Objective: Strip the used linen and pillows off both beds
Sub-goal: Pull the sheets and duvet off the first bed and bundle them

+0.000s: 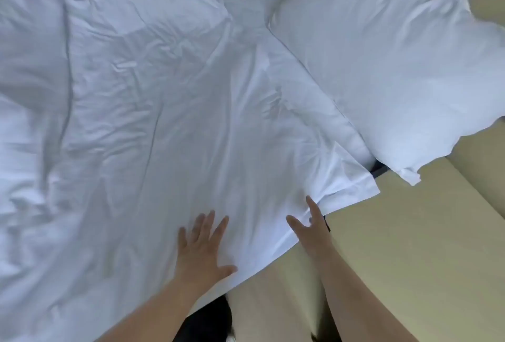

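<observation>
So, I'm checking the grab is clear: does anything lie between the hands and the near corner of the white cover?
Nothing visible does. The left hand rests flat on the white cover, and the right hand is at its edge by the corner. The pillow lies apart, up to the right.

The person's bare left hand (203,246) lies flat and palm down, its four fingers (210,222) straight, slightly fanned and pointing away from the body, the thumb stuck out sideways toward the other hand. Its bare left forearm (153,306) runs in from the lower edge on a slant. The bare right hand (308,229) reaches forward just beside it, apart from it, with the forefinger stretched straight ahead and the thumb spread wide to the left; its remaining fingers are hidden. The bare right forearm (355,295) comes up from the lower right, nearly straight.
</observation>
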`<state>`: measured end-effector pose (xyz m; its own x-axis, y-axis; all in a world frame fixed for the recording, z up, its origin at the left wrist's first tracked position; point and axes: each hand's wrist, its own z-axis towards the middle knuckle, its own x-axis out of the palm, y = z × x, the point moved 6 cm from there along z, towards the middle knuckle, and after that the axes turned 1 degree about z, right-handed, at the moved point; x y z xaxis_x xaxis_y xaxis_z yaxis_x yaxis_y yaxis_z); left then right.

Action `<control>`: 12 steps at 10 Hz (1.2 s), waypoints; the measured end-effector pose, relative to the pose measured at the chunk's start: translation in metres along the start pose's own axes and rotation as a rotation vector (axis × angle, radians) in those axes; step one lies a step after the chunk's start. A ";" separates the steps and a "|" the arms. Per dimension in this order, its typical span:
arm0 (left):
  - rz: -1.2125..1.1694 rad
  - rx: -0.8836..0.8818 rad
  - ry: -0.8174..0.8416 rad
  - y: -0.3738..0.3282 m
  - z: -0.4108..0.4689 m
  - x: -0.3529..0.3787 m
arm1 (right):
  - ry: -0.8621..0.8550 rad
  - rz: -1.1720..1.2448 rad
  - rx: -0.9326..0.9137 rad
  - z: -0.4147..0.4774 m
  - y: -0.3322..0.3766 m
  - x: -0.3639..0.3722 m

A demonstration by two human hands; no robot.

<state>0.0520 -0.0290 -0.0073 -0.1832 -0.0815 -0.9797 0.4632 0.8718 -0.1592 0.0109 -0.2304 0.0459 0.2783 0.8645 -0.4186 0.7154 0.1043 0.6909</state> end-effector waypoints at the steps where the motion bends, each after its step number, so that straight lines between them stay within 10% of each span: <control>1: -0.068 0.054 0.103 -0.006 0.026 0.021 | -0.222 -0.352 -0.127 0.048 0.026 -0.027; 6: -0.060 0.094 0.016 -0.011 0.028 0.031 | -0.071 -0.551 0.092 0.155 0.055 -0.065; 9: -0.251 0.002 -0.097 -0.006 0.036 -0.017 | -0.001 -0.309 -0.203 0.123 0.114 -0.092; 12: -0.848 0.025 -0.186 -0.123 0.091 -0.101 | -0.319 -0.456 -0.433 0.068 0.198 -0.254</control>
<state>0.0925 -0.1724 0.1002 -0.3312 -0.7785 -0.5331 0.2539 0.4706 -0.8450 0.1257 -0.4628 0.2486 0.2330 0.5084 -0.8290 0.5045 0.6656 0.5500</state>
